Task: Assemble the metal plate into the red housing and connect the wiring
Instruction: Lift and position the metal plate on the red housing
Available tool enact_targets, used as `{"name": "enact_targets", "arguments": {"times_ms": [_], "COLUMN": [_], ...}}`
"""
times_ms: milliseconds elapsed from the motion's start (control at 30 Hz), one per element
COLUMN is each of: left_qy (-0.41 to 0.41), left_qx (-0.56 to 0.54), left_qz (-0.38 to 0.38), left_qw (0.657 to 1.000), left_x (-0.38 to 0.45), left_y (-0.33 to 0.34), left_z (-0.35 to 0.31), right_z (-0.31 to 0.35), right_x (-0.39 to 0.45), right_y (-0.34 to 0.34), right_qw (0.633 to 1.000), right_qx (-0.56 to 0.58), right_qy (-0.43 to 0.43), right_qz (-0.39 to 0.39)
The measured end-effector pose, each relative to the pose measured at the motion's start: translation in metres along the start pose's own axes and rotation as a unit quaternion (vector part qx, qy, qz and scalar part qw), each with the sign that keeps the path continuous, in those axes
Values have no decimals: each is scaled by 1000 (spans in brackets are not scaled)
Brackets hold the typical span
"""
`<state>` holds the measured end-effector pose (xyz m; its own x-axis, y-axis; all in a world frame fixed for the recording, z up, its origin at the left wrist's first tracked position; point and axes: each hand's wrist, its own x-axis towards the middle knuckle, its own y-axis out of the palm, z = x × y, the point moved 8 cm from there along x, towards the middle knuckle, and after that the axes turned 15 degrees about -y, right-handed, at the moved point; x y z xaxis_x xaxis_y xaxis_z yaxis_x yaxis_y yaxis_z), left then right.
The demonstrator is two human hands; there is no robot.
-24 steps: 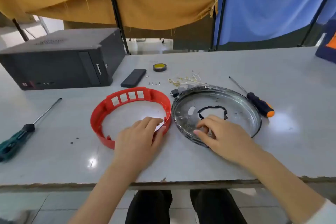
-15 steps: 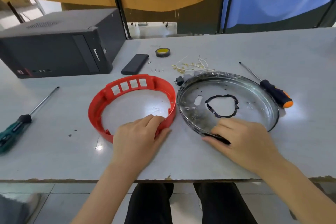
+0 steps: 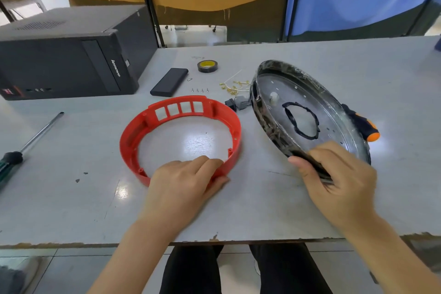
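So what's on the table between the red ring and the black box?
In the head view, four small screws lie in a row between the red housing and the flat black box.

The left hand (image 3: 183, 184) covers the near rim of the red housing (image 3: 133, 141). The tilted metal plate (image 3: 307, 112) hides the shaft of the orange-handled screwdriver (image 3: 362, 124) and part of the grey connector (image 3: 241, 102) beside it. The green screwdriver (image 3: 14, 159) is cut off at the left edge. The 4 screws (image 3: 200, 90) and brass terminals (image 3: 232, 86) are too small to make out.
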<state>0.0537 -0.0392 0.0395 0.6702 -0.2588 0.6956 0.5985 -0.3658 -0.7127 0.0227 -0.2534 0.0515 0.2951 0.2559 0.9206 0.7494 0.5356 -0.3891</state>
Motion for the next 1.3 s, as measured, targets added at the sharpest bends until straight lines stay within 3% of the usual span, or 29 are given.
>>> {"name": "enact_targets", "arguments": {"times_ms": [100,233,300,367,433,533,633,700,833,933,1067,1167,1300], "left_qy": [54,66,14,-117,-294,-492,-573,-592,-587,-551,-550,-550,-549], "left_qx": [-37,-73,-108,-160,-240,-371,-443,-466,-503,-527,-527,-527,-491], "left_qz": [39,119,114,83,76,118,105,116,155,176,147,160,137], "left_qw": [997,988,987,977,922,779,682,647,616,623,631,628,663], "left_x": [1,2,7,16,21,17,21,30,44,49,46,43,43], "left_y": [1,-1,-9,-13,-1,36,58,68,83,88,87,93,89], "left_z": [-14,-9,12,48,91,127,132,127,101,86,93,98,106], "right_z": [3,6,7,9,13,19,28,31,38,46,51,40,0], "right_x": [2,5,7,9,13,19,24,29,39,44,47,58,73], "right_y": [-1,-1,0,1,2,4,7,10,21,32,45,53,80], "right_qw": [1000,999,999,997,996,993,987,983,971,956,933,917,876], "right_qx": [5,-12,-17,-16,-11,-15,-20,-10,22,33,40,64,202], "right_qy": [-16,-34,-46,-59,-74,-100,-144,-161,-199,-235,-245,-180,55], "right_qz": [-5,8,22,36,47,61,75,88,131,176,262,351,434]}}
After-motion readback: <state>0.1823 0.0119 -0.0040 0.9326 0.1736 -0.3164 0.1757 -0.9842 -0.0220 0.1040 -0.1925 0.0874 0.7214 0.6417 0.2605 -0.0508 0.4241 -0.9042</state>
